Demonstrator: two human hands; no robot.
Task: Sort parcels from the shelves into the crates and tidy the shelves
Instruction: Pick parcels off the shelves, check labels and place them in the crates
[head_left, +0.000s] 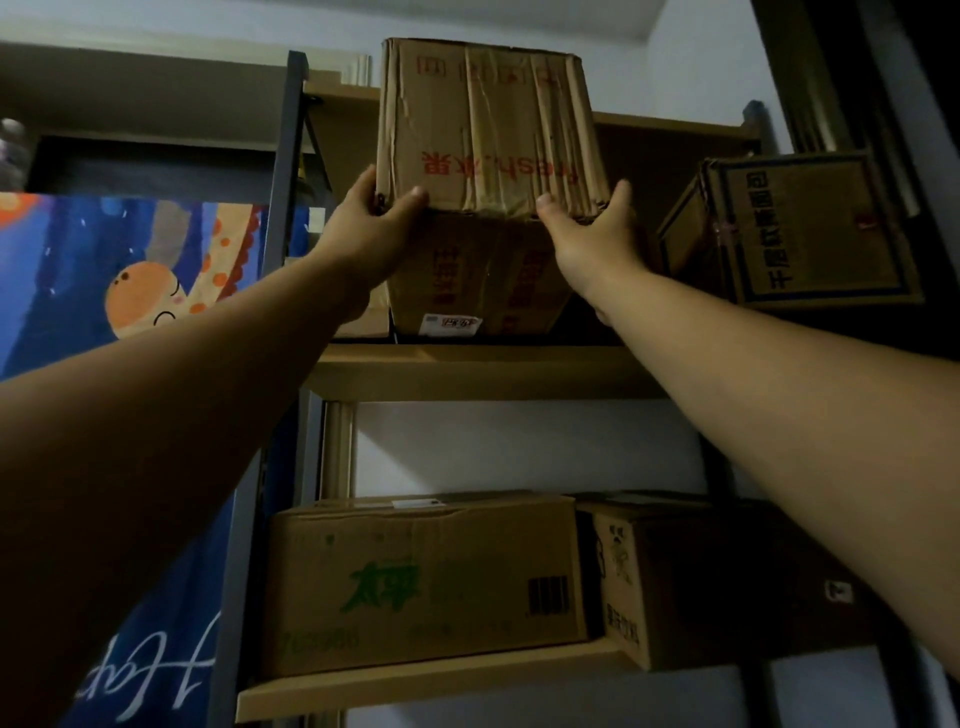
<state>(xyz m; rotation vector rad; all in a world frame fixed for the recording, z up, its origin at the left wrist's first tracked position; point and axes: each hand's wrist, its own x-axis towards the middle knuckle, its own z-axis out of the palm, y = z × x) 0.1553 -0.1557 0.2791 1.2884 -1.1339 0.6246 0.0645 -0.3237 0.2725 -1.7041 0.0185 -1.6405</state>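
Observation:
A crumpled brown cardboard box with red print (488, 124) is held up high in front of the top shelf. My left hand (374, 228) grips its lower left corner, thumb on the front face. My right hand (592, 234) grips its lower right corner the same way. Below the box, on the upper shelf board (483, 369), stands another brown box with red print and a white label (467, 280); whether the two boxes touch I cannot tell.
A box with dark printed frames (810, 228) stands at the right on the same shelf. The lower shelf (415, 686) carries a wide box with green print (426, 582) and a darker box (701, 582) beside it. A blue patterned cloth (130, 270) hangs left of the grey shelf post (283, 171).

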